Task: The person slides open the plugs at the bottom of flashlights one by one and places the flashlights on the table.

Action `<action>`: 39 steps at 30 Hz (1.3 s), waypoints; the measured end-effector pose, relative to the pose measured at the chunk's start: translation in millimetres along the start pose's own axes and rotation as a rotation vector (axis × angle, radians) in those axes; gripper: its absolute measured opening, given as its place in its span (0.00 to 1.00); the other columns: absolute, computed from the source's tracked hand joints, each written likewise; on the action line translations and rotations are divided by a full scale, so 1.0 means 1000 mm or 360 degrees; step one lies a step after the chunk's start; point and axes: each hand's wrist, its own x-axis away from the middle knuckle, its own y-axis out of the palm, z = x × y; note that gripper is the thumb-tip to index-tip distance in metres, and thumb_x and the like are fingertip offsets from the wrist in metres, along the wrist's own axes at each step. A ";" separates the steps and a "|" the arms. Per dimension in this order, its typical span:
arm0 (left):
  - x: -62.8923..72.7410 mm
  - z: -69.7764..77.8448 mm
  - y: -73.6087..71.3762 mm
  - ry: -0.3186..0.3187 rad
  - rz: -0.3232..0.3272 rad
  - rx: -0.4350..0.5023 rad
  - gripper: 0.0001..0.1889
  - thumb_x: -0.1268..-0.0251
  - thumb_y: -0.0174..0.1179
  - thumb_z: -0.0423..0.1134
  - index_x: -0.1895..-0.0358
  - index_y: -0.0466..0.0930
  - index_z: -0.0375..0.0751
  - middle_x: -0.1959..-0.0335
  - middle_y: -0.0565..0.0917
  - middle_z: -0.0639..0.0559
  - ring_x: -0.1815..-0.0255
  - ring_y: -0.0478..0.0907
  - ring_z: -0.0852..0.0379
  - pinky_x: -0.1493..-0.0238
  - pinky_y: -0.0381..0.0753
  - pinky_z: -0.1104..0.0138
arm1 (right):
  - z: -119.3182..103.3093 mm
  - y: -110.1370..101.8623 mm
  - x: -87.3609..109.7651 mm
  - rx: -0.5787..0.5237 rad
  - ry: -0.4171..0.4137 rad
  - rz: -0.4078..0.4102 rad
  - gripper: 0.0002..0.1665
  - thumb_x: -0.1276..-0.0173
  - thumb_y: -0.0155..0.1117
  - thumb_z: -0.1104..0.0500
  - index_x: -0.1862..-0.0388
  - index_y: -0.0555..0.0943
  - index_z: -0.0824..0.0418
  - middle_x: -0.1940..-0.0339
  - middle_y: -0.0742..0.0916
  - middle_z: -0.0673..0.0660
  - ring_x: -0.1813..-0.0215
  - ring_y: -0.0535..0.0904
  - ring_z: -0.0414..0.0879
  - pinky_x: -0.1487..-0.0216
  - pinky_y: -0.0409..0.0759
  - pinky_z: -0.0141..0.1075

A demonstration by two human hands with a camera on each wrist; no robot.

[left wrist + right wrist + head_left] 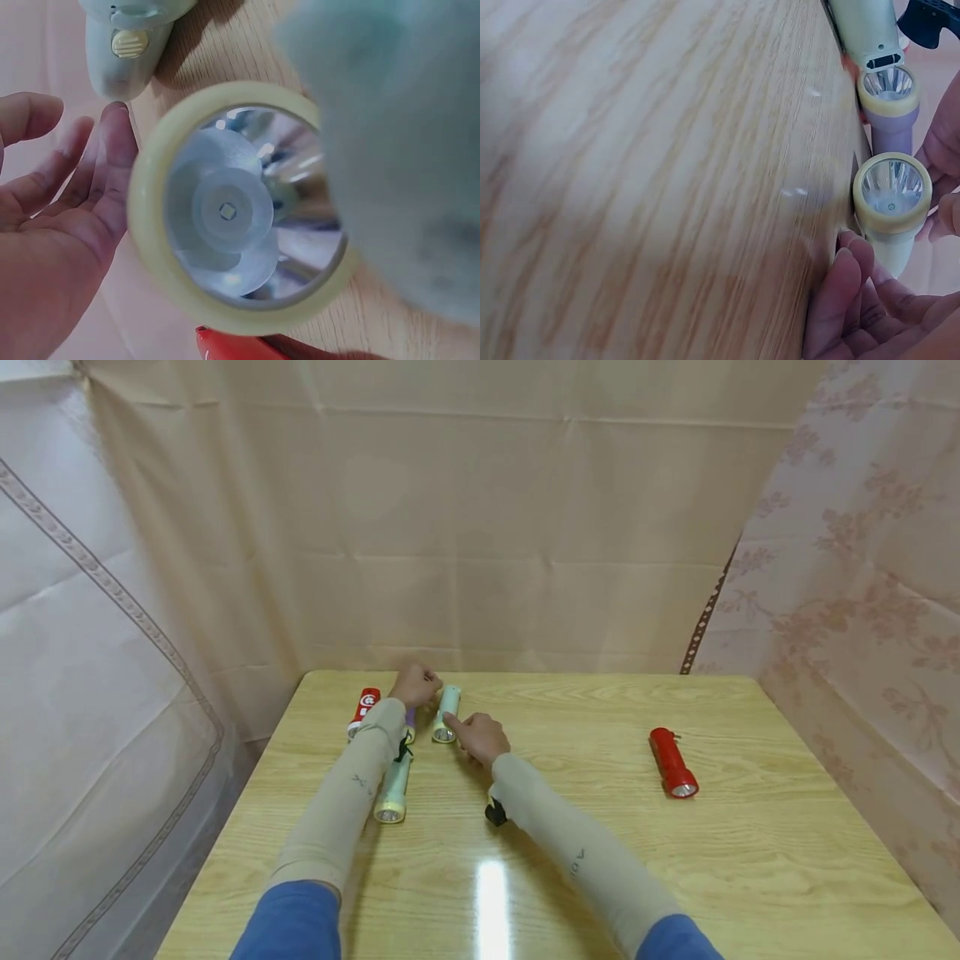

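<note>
A pale green flashlight (449, 703) with a cream rim lies near the table's far edge, its lens facing the near side. My right hand (482, 737) is at its right side, thumb and fingertips touching it near the head. My left hand (416, 685) reaches over a purple flashlight (410, 718), which it partly hides. In the left wrist view the left fingers (112, 142) are loosely spread, fingertips right at the green flashlight's tail, beside the purple flashlight's lens (229, 210). Nothing shows inside the left palm.
A second pale green flashlight (393, 789) lies nearer, beside my left forearm. At the left is a red flashlight (367, 700) with white markings, partly behind the sleeve. Another red flashlight (670, 758) lies far right on the wooden table (750, 860). Cloth curtains (480, 527) hang around it.
</note>
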 end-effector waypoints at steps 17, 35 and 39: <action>-0.001 0.006 0.009 0.0019 -0.0134 -0.0174 0.12 0.28 0.58 0.34 0.61 0.89 0.28 0.69 0.87 0.44 0.71 0.80 0.55 0.68 0.81 0.65 | -0.004 0.007 -0.003 0.0096 0.0026 0.0095 0.32 0.27 0.61 0.34 0.83 0.69 0.53 0.88 0.70 0.48 0.85 0.64 0.42 0.84 0.60 0.35; -0.003 -0.001 -0.011 -0.0044 -0.0216 -0.0070 0.16 0.25 0.61 0.38 0.51 0.86 0.24 0.58 0.88 0.38 0.65 0.86 0.49 0.56 0.86 0.58 | -0.008 0.008 0.005 -0.0103 -0.0074 0.0087 0.26 0.29 0.70 0.43 0.50 0.86 0.64 0.59 0.88 0.57 0.67 0.79 0.46 0.69 0.75 0.35; 0.003 0.000 -0.014 -0.0029 -0.0168 0.0031 0.16 0.26 0.62 0.37 0.50 0.85 0.22 0.55 0.88 0.33 0.61 0.87 0.41 0.51 0.86 0.51 | -0.009 0.008 0.006 -0.0130 -0.0068 0.0080 0.26 0.31 0.73 0.44 0.49 0.85 0.64 0.58 0.88 0.58 0.66 0.79 0.46 0.68 0.76 0.34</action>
